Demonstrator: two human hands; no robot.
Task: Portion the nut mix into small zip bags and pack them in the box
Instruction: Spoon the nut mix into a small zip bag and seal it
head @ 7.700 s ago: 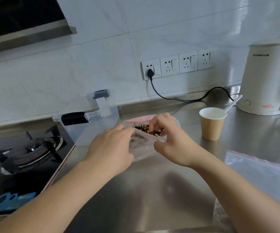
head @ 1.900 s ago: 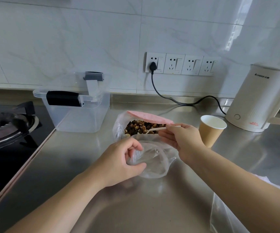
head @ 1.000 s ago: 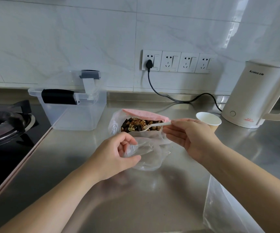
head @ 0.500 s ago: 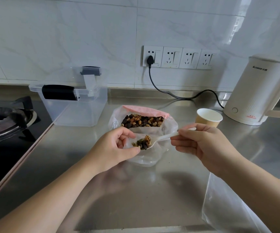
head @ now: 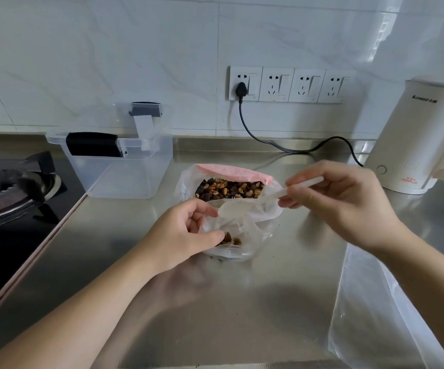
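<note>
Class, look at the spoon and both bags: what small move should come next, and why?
Probably dip the spoon back into the large bag for another scoop. It looks empty, and the small bag, held open by the left hand, holds only a few nuts.

Small zip bag point(head: 231, 235) (few nuts) open.

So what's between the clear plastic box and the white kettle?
Head view: the big clear bag of nut mix with its pink zip strip, and the right hand holding a white plastic spoon.
</note>
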